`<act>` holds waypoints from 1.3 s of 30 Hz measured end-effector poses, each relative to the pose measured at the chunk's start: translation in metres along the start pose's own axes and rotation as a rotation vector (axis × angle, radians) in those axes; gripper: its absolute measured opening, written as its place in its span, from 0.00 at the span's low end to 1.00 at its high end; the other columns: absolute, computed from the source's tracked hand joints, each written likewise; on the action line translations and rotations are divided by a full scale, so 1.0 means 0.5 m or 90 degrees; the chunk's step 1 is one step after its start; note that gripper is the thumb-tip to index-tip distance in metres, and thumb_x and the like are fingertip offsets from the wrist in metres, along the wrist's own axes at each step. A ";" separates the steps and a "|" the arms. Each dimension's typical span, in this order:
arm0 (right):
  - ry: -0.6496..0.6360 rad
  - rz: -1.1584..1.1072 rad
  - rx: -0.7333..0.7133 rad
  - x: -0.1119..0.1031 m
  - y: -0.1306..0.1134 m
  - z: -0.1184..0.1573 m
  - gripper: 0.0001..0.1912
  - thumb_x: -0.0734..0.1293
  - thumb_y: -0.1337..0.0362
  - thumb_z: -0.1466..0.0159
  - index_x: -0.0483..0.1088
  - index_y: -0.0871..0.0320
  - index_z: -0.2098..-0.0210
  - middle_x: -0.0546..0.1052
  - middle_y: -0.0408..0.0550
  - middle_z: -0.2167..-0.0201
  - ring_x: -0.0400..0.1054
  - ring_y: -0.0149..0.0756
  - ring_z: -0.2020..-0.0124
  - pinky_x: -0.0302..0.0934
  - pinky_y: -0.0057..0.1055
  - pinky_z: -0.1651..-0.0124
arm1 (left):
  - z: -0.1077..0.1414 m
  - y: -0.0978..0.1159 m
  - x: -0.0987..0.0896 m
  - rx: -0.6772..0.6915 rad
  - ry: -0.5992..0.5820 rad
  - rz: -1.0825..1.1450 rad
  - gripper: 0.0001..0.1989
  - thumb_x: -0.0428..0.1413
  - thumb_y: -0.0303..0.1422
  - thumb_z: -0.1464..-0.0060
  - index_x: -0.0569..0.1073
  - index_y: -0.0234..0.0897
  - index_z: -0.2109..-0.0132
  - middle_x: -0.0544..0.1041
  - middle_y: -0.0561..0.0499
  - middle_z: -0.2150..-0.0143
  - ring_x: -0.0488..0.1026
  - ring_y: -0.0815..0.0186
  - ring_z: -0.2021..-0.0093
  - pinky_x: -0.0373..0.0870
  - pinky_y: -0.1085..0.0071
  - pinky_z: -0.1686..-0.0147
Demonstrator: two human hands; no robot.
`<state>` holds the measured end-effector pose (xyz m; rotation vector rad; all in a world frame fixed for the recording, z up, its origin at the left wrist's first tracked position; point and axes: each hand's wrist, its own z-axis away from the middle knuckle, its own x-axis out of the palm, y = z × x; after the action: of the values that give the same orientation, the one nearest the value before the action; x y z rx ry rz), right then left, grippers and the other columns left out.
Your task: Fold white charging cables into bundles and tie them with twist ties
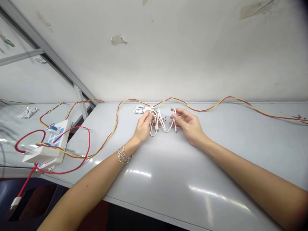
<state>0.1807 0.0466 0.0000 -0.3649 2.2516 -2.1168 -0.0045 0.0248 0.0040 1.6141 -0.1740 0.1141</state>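
- A pale wall [183, 57] is rising beyond both hands, with scraps of old tape sticking to it.
- A glossy grey tabletop [168, 176] is spreading beneath both hands and reflecting light on their near side.
- A red-and-yellow twisted wire [117, 115] is winding behind both hands and curving down to the left of the left hand.
- A red USB cable [89, 138] is looping well left of the left hand, its white plug hanging past the table edge.
- A white power strip [64, 136] is lying left of the left hand, bearing a white adapter [39, 154].
- The right hand [191, 126] is pinching one end section between thumb and fingers.
- The left hand [143, 128] is closing its thumb and fingers on gathered loops.
- A white charging cable [157, 119] is hanging between the two hands, gripped by both, its plugs dangling near the fingers.
- A coiled white cable [141, 109] is resting just behind the left hand.
- A silvery bracelet [123, 155] is encircling the left wrist.
- A black strip [165, 118], perhaps a twist tie, is showing between the hands.
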 end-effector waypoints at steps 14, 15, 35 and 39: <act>-0.015 0.042 -0.038 0.004 0.009 -0.001 0.25 0.74 0.49 0.45 0.76 0.57 0.53 0.77 0.49 0.59 0.70 0.32 0.66 0.68 0.30 0.66 | 0.001 -0.003 0.000 0.014 -0.028 -0.020 0.25 0.65 0.47 0.53 0.72 0.32 0.56 0.79 0.42 0.59 0.78 0.63 0.65 0.74 0.72 0.70; -0.015 0.046 -0.036 0.004 0.009 -0.001 0.25 0.74 0.49 0.45 0.76 0.57 0.53 0.77 0.50 0.58 0.70 0.33 0.66 0.67 0.29 0.67 | 0.001 -0.004 0.001 0.022 -0.026 -0.024 0.26 0.66 0.48 0.54 0.71 0.31 0.57 0.79 0.43 0.60 0.78 0.64 0.66 0.74 0.72 0.70; -0.104 0.041 0.011 0.005 0.010 0.009 0.26 0.78 0.53 0.50 0.77 0.58 0.54 0.75 0.43 0.72 0.67 0.28 0.79 0.68 0.32 0.72 | 0.025 0.003 0.024 0.057 -0.075 -0.183 0.24 0.55 0.52 0.43 0.76 0.30 0.64 0.76 0.47 0.65 0.72 0.66 0.62 0.70 0.69 0.55; -0.117 0.007 0.053 0.008 0.000 0.016 0.25 0.80 0.55 0.53 0.74 0.58 0.60 0.74 0.40 0.76 0.72 0.33 0.79 0.72 0.35 0.71 | 0.029 0.005 0.023 0.072 -0.130 -0.226 0.26 0.50 0.53 0.39 0.78 0.32 0.63 0.76 0.42 0.54 0.69 0.56 0.43 0.62 0.62 0.39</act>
<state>0.1782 0.0380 0.0001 -0.5182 2.0540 -2.0700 0.0058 0.0096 0.0076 1.7444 -0.0357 -0.3196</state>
